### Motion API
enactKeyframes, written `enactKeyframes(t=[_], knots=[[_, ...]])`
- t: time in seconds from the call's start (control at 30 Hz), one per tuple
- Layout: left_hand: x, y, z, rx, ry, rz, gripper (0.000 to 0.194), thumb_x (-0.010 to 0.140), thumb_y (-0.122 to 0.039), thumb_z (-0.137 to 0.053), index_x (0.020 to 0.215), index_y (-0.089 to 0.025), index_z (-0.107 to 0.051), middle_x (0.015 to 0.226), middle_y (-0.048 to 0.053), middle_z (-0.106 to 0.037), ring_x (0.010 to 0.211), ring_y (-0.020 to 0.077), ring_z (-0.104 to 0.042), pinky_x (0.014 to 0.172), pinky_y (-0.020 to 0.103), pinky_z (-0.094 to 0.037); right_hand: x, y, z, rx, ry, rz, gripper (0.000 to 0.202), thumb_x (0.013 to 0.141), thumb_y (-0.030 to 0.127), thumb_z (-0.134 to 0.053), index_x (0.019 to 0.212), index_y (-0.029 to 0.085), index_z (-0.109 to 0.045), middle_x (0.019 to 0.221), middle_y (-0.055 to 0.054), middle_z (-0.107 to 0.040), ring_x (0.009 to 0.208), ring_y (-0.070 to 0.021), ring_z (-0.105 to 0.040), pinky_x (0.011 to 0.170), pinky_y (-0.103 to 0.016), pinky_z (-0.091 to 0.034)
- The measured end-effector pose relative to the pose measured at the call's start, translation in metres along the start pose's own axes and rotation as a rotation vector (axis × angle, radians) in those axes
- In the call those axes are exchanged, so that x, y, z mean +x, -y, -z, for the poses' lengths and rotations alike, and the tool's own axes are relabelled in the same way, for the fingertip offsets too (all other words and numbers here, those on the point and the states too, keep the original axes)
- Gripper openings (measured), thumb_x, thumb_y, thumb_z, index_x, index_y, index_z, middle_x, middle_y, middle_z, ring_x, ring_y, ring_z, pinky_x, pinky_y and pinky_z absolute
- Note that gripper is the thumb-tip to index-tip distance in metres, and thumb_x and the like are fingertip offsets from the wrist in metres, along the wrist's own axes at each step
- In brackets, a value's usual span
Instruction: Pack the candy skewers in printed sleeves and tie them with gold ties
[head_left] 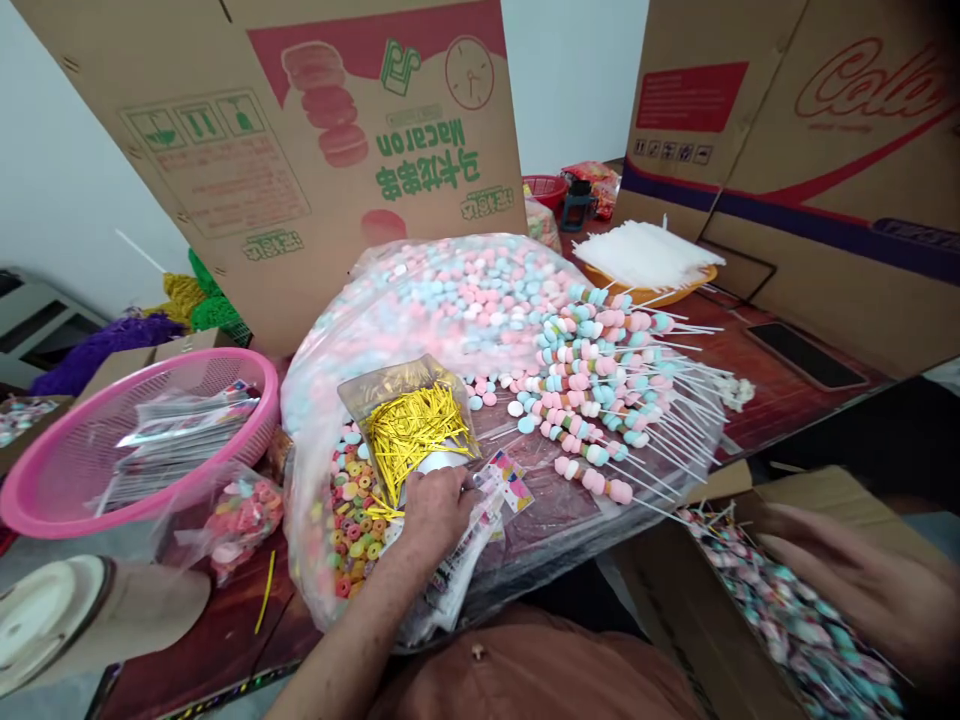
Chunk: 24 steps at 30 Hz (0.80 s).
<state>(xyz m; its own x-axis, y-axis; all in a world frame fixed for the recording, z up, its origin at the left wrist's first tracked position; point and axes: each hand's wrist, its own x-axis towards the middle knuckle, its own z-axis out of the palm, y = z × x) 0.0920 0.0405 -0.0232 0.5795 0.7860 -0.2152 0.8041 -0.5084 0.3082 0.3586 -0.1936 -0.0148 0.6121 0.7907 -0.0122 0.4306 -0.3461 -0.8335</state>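
Left hand (pixel 439 505) pinching printed wrappers (pixel 480 520) beside gold twist ties (pixel 416 425) near desk front edge; right hand (pixel 862 580), fingers spread, empty, over box of wrapped skewers (pixel 787 620).

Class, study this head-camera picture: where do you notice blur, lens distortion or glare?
In the head view, the right hand over the box of packed sweets is smeared by blur, while the left hand on the small packets looks sharp; the cardboard boxes lean and bend outward towards the edges, a wide-lens effect; soft glare sits on the clear plastic bag; lighting is even, shadows faint.
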Motion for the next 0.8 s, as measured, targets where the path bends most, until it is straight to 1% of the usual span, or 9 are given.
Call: enactKeyframes(t=[0.1,0.2,0.27,0.33,0.47,0.57,0.63,0.73,0.8], knots=[[-0.01,0.01,0.019,-0.173,-0.017,-0.059,0.021,0.08,-0.029,-0.049,0.078,-0.02,-0.068,0.078,0.004,-0.068,0.074,0.0188,-0.058,0.068,0.027,-0.037,0.034,0.045,-0.064,0.023,0.117,0.265,0.029,0.076,0.046,-0.058,0.093,0.023,-0.065,0.098,-0.009,-0.065,0.095,-0.0257,-0.058,0.086,-0.042,-0.043],[-0.03,0.02,0.041,-0.368,0.031,-0.106,0.023,0.08,-0.031,-0.048,0.072,-0.018,-0.066,0.069,0.002,-0.064,0.066,0.0158,-0.055,0.06,0.023,-0.037,0.054,0.102,-0.132,0.115,0.278,0.48,0.033,0.071,0.035,-0.064,0.101,0.021,-0.062,0.102,-0.007,-0.063,0.101,-0.0244,-0.052,0.091,-0.041,-0.039],[-0.045,0.025,0.049,-0.415,0.039,-0.083,0.025,0.081,-0.032,-0.046,0.071,-0.018,-0.064,0.067,0.001,-0.062,0.064,0.0152,-0.053,0.059,0.023,-0.037,0.054,0.13,-0.167,0.214,0.496,0.453,0.017,0.072,0.027,-0.06,0.086,0.019,-0.064,0.081,-0.002,-0.064,0.079,-0.0183,-0.056,0.073,-0.032,-0.045],[-0.057,0.027,0.049,-0.399,-0.051,-0.033,0.02,0.079,-0.032,-0.05,0.081,-0.018,-0.064,0.076,0.003,-0.064,0.072,0.0169,-0.055,0.065,0.024,-0.038,0.048,0.143,-0.189,0.305,0.601,0.368,0.011,0.075,0.024,-0.054,0.069,0.018,-0.062,0.062,0.002,-0.057,0.061,-0.0129,-0.052,0.058,-0.025,-0.042],[-0.064,0.024,0.03,-0.514,-0.176,0.04,0.014,0.073,-0.028,-0.057,0.084,-0.019,-0.06,0.078,0.002,-0.063,0.072,0.0167,-0.054,0.066,0.025,-0.039,0.038,0.138,-0.201,0.465,0.579,0.272,0.009,0.073,0.025,-0.055,0.071,0.018,-0.059,0.063,0.002,-0.055,0.06,-0.0114,-0.048,0.056,-0.023,-0.038],[-0.06,0.019,0.018,-0.711,-0.129,0.069,0.014,0.075,-0.029,-0.054,0.066,-0.018,-0.055,0.061,-0.001,-0.056,0.06,0.0134,-0.049,0.058,0.023,-0.037,0.036,0.128,-0.193,0.591,0.676,0.188,0.02,0.071,0.03,-0.059,0.088,0.018,-0.058,0.068,0.003,-0.054,0.061,-0.011,-0.048,0.055,-0.022,-0.038],[-0.056,0.018,0.017,-0.797,-0.064,0.044,0.017,0.075,-0.031,-0.055,0.065,-0.017,-0.054,0.06,-0.002,-0.054,0.059,0.0126,-0.047,0.057,0.022,-0.037,0.035,0.123,-0.185,0.546,0.725,0.203,0.014,0.072,0.03,-0.058,0.08,0.018,-0.057,0.065,0.004,-0.051,0.06,-0.0106,-0.045,0.054,-0.021,-0.036],[-0.052,0.016,0.017,-0.862,-0.001,-0.015,0.02,0.077,-0.034,-0.054,0.067,-0.016,-0.056,0.062,-0.001,-0.053,0.06,0.0123,-0.046,0.058,0.022,-0.037,0.033,0.117,-0.175,0.318,0.581,0.335,0.023,0.077,0.027,-0.054,0.058,0.018,-0.045,0.059,0.004,-0.044,0.058,-0.0102,-0.04,0.054,-0.022,-0.031],[-0.049,0.014,0.016,-0.9,0.008,-0.035,0.018,0.075,-0.035,-0.057,0.073,-0.016,-0.056,0.066,0.0,-0.055,0.063,0.0126,-0.047,0.058,0.021,-0.038,0.032,0.112,-0.171,0.221,0.488,0.375,0.03,0.079,0.028,-0.051,0.054,0.018,-0.037,0.056,0.005,-0.04,0.056,-0.0096,-0.036,0.053,-0.023,-0.027]])
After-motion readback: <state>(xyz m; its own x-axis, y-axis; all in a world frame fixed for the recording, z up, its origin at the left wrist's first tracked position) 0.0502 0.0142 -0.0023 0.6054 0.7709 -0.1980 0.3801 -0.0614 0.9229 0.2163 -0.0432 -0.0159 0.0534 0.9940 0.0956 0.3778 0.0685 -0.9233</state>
